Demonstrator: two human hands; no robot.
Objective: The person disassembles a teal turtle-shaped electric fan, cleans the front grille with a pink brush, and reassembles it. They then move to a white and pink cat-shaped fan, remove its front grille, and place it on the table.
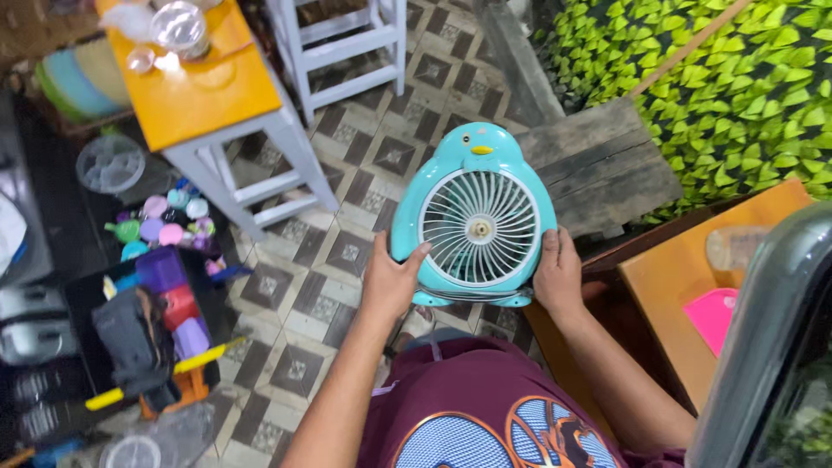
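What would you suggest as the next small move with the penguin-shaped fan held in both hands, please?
Probably lower it toward the lap: the turquoise fan is gripped at its sides by the left hand and right hand, held in the air over the tiled floor with nothing under it.

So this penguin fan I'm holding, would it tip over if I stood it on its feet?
Possibly: the fan looks tall above small feet. Its plastic shell seems stiff and probably light. The smooth sides could slip, so left hand and right hand grip opposite edges.
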